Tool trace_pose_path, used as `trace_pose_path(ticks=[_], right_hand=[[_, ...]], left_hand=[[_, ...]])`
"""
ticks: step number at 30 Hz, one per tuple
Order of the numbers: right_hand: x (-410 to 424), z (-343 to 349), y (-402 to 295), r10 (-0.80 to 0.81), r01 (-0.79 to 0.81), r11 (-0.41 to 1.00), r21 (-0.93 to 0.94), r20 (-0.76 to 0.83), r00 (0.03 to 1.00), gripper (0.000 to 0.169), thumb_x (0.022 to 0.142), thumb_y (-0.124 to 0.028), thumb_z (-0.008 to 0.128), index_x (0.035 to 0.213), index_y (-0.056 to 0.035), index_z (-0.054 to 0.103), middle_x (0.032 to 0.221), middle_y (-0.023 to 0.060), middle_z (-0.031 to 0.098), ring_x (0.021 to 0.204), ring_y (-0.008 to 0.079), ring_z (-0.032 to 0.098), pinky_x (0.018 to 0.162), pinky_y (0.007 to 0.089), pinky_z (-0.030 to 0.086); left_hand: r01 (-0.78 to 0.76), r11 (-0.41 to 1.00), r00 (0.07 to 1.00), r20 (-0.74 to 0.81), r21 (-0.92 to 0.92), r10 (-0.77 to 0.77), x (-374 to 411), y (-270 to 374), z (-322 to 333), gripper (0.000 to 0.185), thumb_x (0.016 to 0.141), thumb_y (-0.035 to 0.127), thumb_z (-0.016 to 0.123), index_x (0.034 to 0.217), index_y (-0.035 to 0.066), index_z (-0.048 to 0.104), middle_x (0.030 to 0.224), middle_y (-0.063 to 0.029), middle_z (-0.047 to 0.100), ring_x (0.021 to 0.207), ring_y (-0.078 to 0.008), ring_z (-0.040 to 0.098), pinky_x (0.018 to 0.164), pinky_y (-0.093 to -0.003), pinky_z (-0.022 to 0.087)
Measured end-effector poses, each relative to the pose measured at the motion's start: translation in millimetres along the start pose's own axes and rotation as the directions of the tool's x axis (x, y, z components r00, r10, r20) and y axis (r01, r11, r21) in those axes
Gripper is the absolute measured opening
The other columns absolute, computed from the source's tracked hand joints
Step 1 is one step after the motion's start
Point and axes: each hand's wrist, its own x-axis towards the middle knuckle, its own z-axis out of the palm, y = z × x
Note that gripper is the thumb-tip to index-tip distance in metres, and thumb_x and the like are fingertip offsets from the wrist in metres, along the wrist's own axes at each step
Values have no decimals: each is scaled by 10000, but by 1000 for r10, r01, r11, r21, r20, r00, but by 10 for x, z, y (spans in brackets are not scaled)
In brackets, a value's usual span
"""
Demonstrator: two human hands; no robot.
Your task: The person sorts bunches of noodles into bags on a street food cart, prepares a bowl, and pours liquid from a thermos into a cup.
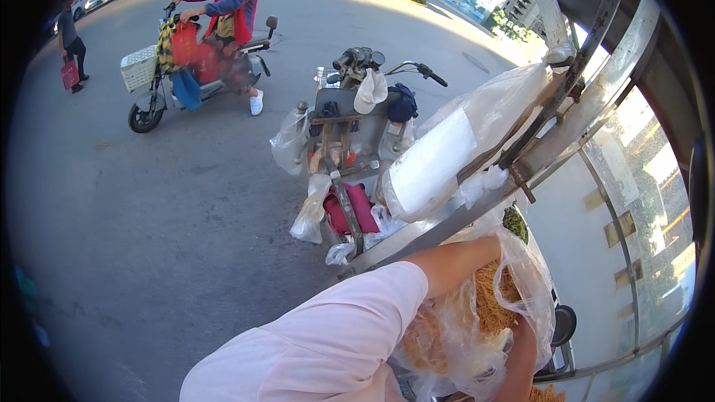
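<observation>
A clear plastic bag [528,279] lies bunched before me at the lower right. In its mouth shows a mass of thin golden-brown noodle-like strands [494,301]. More pale orange food [424,340] shows through the plastic to the left. My left forearm [461,268], below a white sleeve, reaches across to the bag's top edge, where the plastic hides the hand. My right hand [522,328] comes up from below, its fingertips against the lower end of the strands beneath a fold of plastic. Its grip is partly hidden.
A metal frame post [592,109] slants above the bag, with a wrapped white roll [433,162] tied to it. A cargo tricycle's handlebar [416,67] and a dark red bag [352,209] are beyond. A person rides a scooter [204,86]; another person [71,39] stands farther left.
</observation>
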Motion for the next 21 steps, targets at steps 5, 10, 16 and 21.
trace_pose_path(ticks=[5, 10, 16, 21], right_hand=[[-71, -51, 53, -29, 28, 999, 22, 19, 999, 403, 885, -416, 625, 1178, -141, 581, 1006, 71, 644, 832, 243, 642, 648, 462, 545], [-236, -294, 122, -55, 55, 998, 42, -15, 998, 402, 886, -413, 622, 1178, -140, 582, 1002, 76, 648, 827, 243, 644, 644, 457, 547], [-287, -134, 7, -140, 139, 989, 54, 20, 990, 399, 887, -410, 619, 1178, -138, 583, 997, 81, 653, 821, 244, 646, 639, 451, 549], [-380, 171, -265, -61, 63, 997, 41, -36, 997, 398, 888, -407, 617, 1178, -137, 584, 993, 86, 657, 817, 244, 649, 634, 446, 552]], left_hand=[[0, 1000, 1000, -20, -25, 0, 7, -38, -30, 447, 899, 380, 562, 1191, 49, 635, 1236, -161, 629, 1131, -286, 613, 930, -385, 485], [-36, 997, 999, -22, -65, 35, 46, 26, 77, 448, 898, 380, 565, 1190, 47, 635, 1233, -164, 630, 1129, -287, 613, 929, -386, 485], [-80, 995, 997, 0, -53, 80, 79, 26, 17, 449, 897, 379, 568, 1189, 44, 634, 1230, -167, 630, 1126, -288, 614, 928, -386, 485], [-125, 990, 990, 54, -69, 129, 58, -46, -281, 450, 895, 378, 571, 1188, 42, 633, 1227, -170, 630, 1124, -289, 614, 927, -386, 485]])
